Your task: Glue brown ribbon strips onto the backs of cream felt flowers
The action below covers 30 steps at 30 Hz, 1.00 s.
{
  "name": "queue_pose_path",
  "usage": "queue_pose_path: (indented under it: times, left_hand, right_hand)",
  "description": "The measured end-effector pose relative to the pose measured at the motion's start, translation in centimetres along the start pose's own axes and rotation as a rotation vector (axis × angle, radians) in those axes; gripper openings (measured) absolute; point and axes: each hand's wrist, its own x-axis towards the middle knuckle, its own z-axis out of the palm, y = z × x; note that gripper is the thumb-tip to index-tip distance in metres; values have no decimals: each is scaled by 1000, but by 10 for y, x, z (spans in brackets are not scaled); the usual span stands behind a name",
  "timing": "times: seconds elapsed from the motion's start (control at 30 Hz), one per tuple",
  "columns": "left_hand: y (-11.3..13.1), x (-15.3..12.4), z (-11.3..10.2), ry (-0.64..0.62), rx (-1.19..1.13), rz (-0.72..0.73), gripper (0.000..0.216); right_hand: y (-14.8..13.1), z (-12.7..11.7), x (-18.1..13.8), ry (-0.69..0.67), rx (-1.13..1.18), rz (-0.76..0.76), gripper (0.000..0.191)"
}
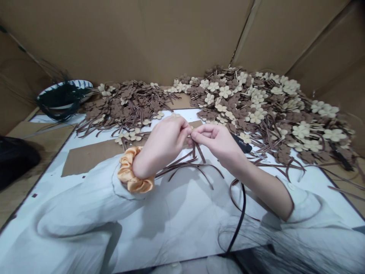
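From the head camera, the left hand (163, 144) and right hand (216, 144) meet above a white work board (196, 213), fingertips close together in a narrow pinch on a small bundle of brown strips (195, 146). Anything else inside the pinch is hidden. More loose brown strips (185, 170) lie at 6 o'clock from the hands.

Just beside the right hand at 3 o'clock sits what looks like a black hot-glue gun (241, 143), its black cord (241, 213) running toward the bottom edge. If the gun is hot, a drift of the right wrist against it could burn the skin. A tug on the cord could drag it into the strips, and the thin strips could slip from the pinch.

Heaps of brown and cream felt flowers (253, 102) spread from 10 to 2 o'clock. An orange satin scrunchie (134, 171) circles the left wrist at 8 o'clock. A blue-rimmed white bowl (82, 84) holding dark green strands (61, 99) sits at 10 o'clock, a brown cardboard sheet (91, 158) lies on the board at 9 o'clock, and a black bag (14, 160) sits beyond the board's edge. Cardboard walls (128, 38) rise behind everything.
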Motion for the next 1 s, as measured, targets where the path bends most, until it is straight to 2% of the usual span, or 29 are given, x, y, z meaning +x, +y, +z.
queue_pose_path:
  times: [0.13,0.3,0.43,0.63,0.8,0.87,1.0]
  left_hand:
    - [-21,17,13,-49,-102,0,33]
    - [-59,34,55,-162,-124,-2,37]
    - [-63,37,74,-190,-176,-34,32]
    - [-58,30,70,-171,-319,-231,23]
    - [-55,24,61,-199,-474,-363,21]
    - [-52,22,56,-225,-540,-386,23]
    - [-49,17,46,-357,-680,-351,20]
  right_hand:
    - [2,-14,7,139,-57,30,9]
    - [18,-21,20,76,-189,180,7]
    - [30,-18,26,75,-204,225,7]
    - [43,-20,27,60,-232,226,6]
    - [43,-20,25,45,-289,124,14]
    - [41,-18,24,58,-311,73,13]
    - [38,-16,22,53,-342,0,11]
